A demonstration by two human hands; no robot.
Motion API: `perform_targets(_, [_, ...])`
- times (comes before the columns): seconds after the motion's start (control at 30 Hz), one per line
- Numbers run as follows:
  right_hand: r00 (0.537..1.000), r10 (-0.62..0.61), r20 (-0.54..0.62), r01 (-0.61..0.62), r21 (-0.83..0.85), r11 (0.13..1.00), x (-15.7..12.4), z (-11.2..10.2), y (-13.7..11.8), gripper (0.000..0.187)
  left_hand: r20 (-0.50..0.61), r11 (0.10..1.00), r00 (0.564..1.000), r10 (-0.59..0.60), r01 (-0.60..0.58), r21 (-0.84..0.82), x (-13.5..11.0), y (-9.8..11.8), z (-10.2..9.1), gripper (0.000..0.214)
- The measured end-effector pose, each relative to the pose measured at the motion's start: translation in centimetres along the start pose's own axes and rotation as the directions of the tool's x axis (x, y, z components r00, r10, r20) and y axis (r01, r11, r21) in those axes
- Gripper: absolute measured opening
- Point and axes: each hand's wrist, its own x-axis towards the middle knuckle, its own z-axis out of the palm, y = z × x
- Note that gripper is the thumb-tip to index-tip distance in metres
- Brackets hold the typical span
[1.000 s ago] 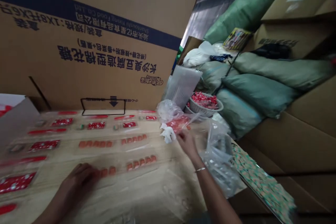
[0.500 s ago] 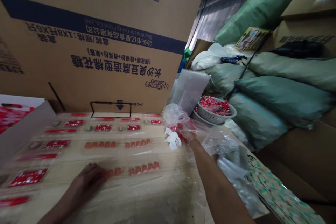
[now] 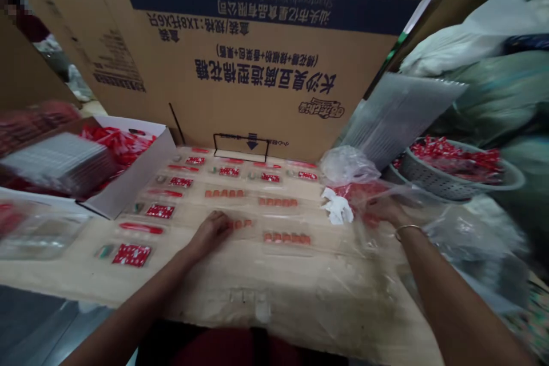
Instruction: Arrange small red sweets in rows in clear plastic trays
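Though neither grip clearly holds, left hand (image 3: 209, 234) touches orange sweets (image 3: 241, 223), right hand (image 3: 386, 210) a bag (image 3: 348, 164) near table's edge (image 3: 397, 291).

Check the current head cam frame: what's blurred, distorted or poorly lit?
Head view: motion blur smears the right side, across the grey basket and green sacks, and softens the right hand. Head view: wide-angle distortion bends the cardboard carton edges. Head view: the clear plastic bag shows pale highlights, and the lower left corner is dim.

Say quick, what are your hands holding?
Left hand: curled, holding nothing, on clear plastic packaging.
Right hand: on clear plastic bag; grip cannot be told.
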Motion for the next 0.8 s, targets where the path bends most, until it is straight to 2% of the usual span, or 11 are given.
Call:
perform_targets(0.1, [0.998, 0.032, 0.053, -0.03, -0.044, 0.999, -2.4, -1.1, -0.6, 0.037, -0.082, 1.0, 0.997, 0.016, -0.014, 0.022, -0.1, 0.3, -0.5, 0.02])
perform_targets(0.17, [0.999, 0.001, 0.045, 0.001, -0.034, 0.999, -5.3, -0.4, -2.3, 0.017, -0.15, 0.996, 0.987, 0.048, -0.036, 0.082, -0.9, 1.5, -0.8, 0.029])
perform_targets(0.2, [0.998, -0.04, 0.039, 0.041, -0.011, 0.999, -7.1, 0.5, -3.6, 0.008, -0.145, 0.992, 0.986, 0.08, -0.064, 0.108, -1.4, 2.5, -0.9, 0.029])
perform_targets(0.27, [0.986, -0.154, 0.063, 0.15, 0.061, 0.987, -10.9, 3.3, -6.7, 0.01, -0.024, 0.98, 0.985, 0.172, -0.169, 0.11, -2.9, 4.8, -1.0, 0.022])
perform_targets(0.33, [0.933, -0.354, 0.066, 0.332, 0.226, 0.916, -14.5, 6.8, -10.0, 0.016, 0.175, 0.961, 0.949, 0.262, -0.273, 0.044, -4.4, 6.8, -1.2, 0.015])
perform_targets(0.4, [0.888, -0.448, 0.103, 0.397, 0.319, 0.861, -17.1, 9.9, -12.5, 0.023, 0.307, 0.959, 0.914, 0.267, -0.282, 0.005, -5.5, 7.7, -1.7, 0.015])
perform_targets(0.43, [0.875, -0.466, 0.129, 0.402, 0.344, 0.849, -18.0, 11.0, -13.4, 0.025, 0.331, 0.967, 0.913, 0.238, -0.255, 0.008, -5.9, 7.6, -2.1, 0.016])
perform_targets(0.53, [0.875, -0.455, 0.168, 0.352, 0.425, 0.834, -19.2, 12.6, -14.2, 0.03, 0.323, 0.988, 0.936, 0.136, -0.153, 0.028, -6.6, 6.2, -3.8, 0.02])
perform_targets(0.63, [0.9, -0.403, 0.163, 0.25, 0.565, 0.787, -19.4, 12.5, -14.0, 0.032, 0.245, 0.997, 0.966, 0.082, -0.081, -0.014, -6.8, 5.6, -4.3, 0.023])
perform_targets(0.73, [0.915, -0.323, 0.241, 0.058, 0.715, 0.697, -19.5, 12.1, -14.4, 0.033, 0.124, 0.977, 0.992, 0.006, 0.02, -0.211, -5.9, 7.4, -2.5, 0.017])
perform_targets(0.8, [0.907, -0.287, 0.307, -0.058, 0.768, 0.637, -19.8, 12.0, -15.0, 0.035, 0.07, 0.919, 0.996, -0.051, 0.074, -0.388, -4.7, 9.3, -0.7, 0.021])
